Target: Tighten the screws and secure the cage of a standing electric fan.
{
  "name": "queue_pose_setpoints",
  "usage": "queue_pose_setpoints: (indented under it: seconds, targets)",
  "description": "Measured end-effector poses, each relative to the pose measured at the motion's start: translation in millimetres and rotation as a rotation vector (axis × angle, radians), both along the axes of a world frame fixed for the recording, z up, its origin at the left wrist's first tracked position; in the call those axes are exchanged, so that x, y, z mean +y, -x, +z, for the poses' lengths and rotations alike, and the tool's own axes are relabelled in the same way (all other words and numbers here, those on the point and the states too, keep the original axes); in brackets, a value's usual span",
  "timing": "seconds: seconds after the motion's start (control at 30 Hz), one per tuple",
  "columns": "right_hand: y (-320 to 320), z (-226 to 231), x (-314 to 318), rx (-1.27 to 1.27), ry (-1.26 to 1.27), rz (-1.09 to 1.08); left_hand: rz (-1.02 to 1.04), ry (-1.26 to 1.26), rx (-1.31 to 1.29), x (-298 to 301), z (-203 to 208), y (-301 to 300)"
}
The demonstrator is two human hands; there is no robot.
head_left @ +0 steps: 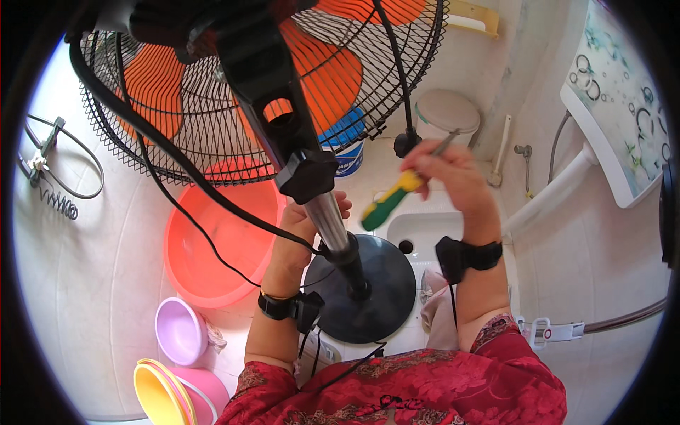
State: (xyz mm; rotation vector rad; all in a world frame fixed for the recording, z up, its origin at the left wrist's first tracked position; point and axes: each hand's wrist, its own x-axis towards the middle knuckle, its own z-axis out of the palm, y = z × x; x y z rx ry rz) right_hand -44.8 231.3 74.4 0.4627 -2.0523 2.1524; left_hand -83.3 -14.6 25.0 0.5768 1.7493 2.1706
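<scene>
A standing fan with a black wire cage and orange blades (329, 74) rises before me, its face toward the upper left. My left hand (301, 225) is closed round the silver pole (326, 216) under the black knob (306, 176); its fingertips show on the pole's right side, the rest partly behind it. In my right hand (460, 177) is a screwdriver (388, 204) with a green and yellow handle. Its handle points down and left, and its metal shaft sticks up past my fingers. The screwdriver is apart from the fan. Below, the round black base (386, 297) stands on the floor.
A large coral basin (188, 262), a purple basin (180, 329) and a yellow and pink bucket (159, 397) are at left. Behind are a blue bucket (347, 159) and a lidded bin (448, 113). A squat toilet (425, 227) and a washbasin (623, 170) lie right. Black cables (191, 219) hang nearby.
</scene>
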Motion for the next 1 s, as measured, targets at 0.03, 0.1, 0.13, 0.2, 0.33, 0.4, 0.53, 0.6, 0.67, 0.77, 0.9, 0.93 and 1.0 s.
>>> queue_pose_setpoints:
  seconds: [0.03, 0.1, 0.13, 0.2, 0.33, 0.4, 0.53, 0.6, 0.67, 0.77, 0.9, 0.93, 1.0]
  targets:
    - [-7.8, 7.3, 7.5, 0.061, 0.097, -0.09, -0.013, -0.075, -0.055, -0.7, 3.2, -2.1]
    - [-14.8, 11.2, 23.7, 0.116, 0.194, -0.181, -0.059, -0.118, -0.065, -2.5, 1.6, -1.9]
    - [-16.1, 13.3, 34.0, 0.155, 0.353, -0.235, -0.111, -0.164, -0.076, -1.7, 1.0, -1.9]
    - [-13.6, 12.3, 52.1, 0.195, 0.511, -0.291, -0.151, -0.199, -0.085, 1.1, 1.4, -3.2]
    - [10.3, -6.5, 63.9, 0.244, 0.683, -0.373, -0.121, -0.208, -0.054, 8.3, 3.9, -14.0]
    - [21.0, -11.8, 49.6, 0.168, 0.67, -0.473, -0.187, -0.207, -0.024, 3.4, 0.7, -10.0]
    - [29.9, -17.7, 37.5, 0.138, 0.742, -0.407, -0.267, -0.234, -0.004, 4.7, -2.4, -6.9]
    - [32.7, -16.6, 30.3, 0.137, 0.733, -0.357, -0.274, -0.241, 0.026, 4.7, -2.8, -7.3]
    - [33.8, -17.7, 29.8, 0.139, 0.719, -0.32, -0.293, -0.252, 0.052, 6.2, -4.9, -6.4]
    - [35.8, -17.9, 32.3, 0.138, 0.723, -0.308, -0.277, -0.252, -0.008, 5.4, -5.8, -7.1]
    - [35.6, -10.6, 28.2, 0.189, 0.683, -0.367, -0.243, -0.21, -0.006, 6.3, -7.0, -6.6]
    - [36.4, -10.7, 25.9, 0.189, 0.656, -0.347, -0.245, -0.212, -0.013, 5.5, -7.7, -6.0]
    - [36.9, -11.0, 28.6, 0.214, 0.701, -0.385, -0.24, -0.216, -0.027, 5.0, -7.7, -5.9]
